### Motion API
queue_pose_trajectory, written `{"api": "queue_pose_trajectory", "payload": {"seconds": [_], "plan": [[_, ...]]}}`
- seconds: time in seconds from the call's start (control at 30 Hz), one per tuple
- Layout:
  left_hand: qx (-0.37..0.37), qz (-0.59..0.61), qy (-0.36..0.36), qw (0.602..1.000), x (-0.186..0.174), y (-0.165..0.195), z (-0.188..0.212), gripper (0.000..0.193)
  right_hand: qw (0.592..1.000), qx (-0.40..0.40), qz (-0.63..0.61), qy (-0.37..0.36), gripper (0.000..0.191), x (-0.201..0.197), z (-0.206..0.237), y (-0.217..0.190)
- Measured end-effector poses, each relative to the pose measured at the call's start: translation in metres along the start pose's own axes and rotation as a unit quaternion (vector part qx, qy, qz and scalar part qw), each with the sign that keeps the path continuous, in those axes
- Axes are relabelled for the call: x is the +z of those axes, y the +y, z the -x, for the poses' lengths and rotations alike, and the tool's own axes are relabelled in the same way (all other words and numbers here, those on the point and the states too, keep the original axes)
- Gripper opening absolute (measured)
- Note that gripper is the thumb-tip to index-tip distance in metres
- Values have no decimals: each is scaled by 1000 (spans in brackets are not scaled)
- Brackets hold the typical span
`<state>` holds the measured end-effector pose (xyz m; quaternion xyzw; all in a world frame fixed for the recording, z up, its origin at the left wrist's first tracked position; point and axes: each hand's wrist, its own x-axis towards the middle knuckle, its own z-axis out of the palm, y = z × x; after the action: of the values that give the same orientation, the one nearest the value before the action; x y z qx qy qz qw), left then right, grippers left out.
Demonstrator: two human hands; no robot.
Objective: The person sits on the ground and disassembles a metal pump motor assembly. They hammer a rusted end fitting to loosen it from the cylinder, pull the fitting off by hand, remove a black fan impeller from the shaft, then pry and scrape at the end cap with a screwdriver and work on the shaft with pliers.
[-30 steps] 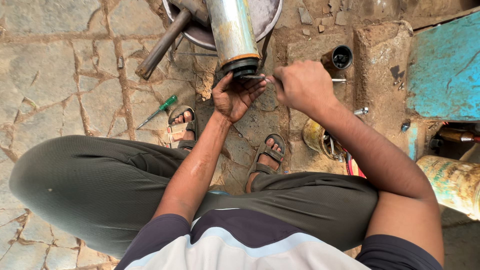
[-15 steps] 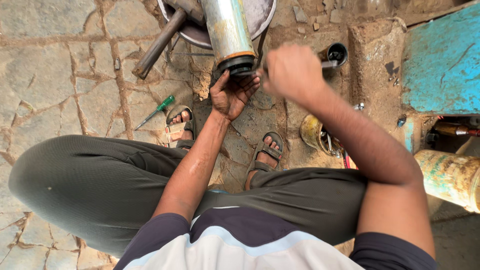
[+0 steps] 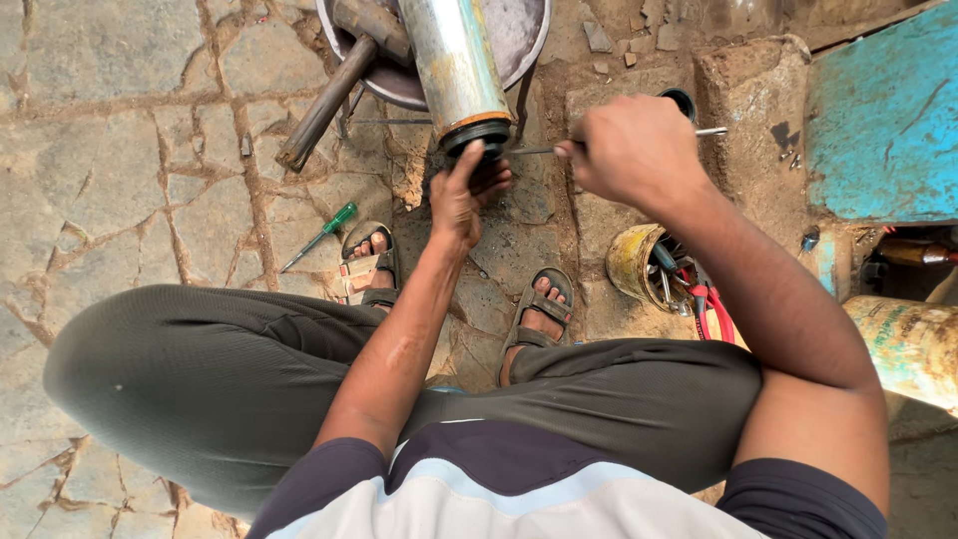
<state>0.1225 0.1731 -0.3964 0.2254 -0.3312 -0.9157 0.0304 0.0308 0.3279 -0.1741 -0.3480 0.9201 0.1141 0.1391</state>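
Note:
A grey metal cylinder [image 3: 457, 60] lies with its dark, ringed end [image 3: 477, 138] pointing toward me. My left hand [image 3: 461, 192] cups that end from below, fingers curled on the black seal. My right hand [image 3: 631, 152] is closed around a thin metal rod tool [image 3: 531, 151] whose tip reaches the cylinder's end from the right; the tool's other end [image 3: 711, 131] sticks out past my fist.
A round metal pan [image 3: 519, 40] sits under the cylinder with a rusty hammer-like bar [image 3: 324, 105] leaning in it. A green screwdriver [image 3: 321, 234] lies on the stone floor. A yellow tin [image 3: 639, 265] holds pliers. A blue box [image 3: 883, 120] stands right.
My right hand has drawn rightward and slightly down with the rod tool. My left hand has stayed cupped on the cylinder's end.

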Motion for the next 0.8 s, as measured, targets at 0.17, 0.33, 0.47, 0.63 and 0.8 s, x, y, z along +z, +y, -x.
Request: {"api": "queue_pose_trajectory", "payload": {"seconds": [0.17, 0.33, 0.47, 0.63, 0.8], "plan": [[-38, 122, -67, 990, 13, 11, 10, 63, 999, 1, -48, -20, 43, 32, -10, 9], [-56, 163, -91, 981, 16, 19, 12, 58, 992, -19, -117, 41, 38, 52, -13, 9], [-29, 100, -47, 994, 16, 11, 7, 56, 986, -23, -133, 95, 35, 58, -7, 7], [-32, 161, -111, 980, 13, 6, 4, 66, 980, -20, -179, 86, 35, 57, -5, 4], [-51, 180, -141, 972, 4, 7, -3, 64, 977, 81, -145, -133, 38, 36, -47, 4]]}}
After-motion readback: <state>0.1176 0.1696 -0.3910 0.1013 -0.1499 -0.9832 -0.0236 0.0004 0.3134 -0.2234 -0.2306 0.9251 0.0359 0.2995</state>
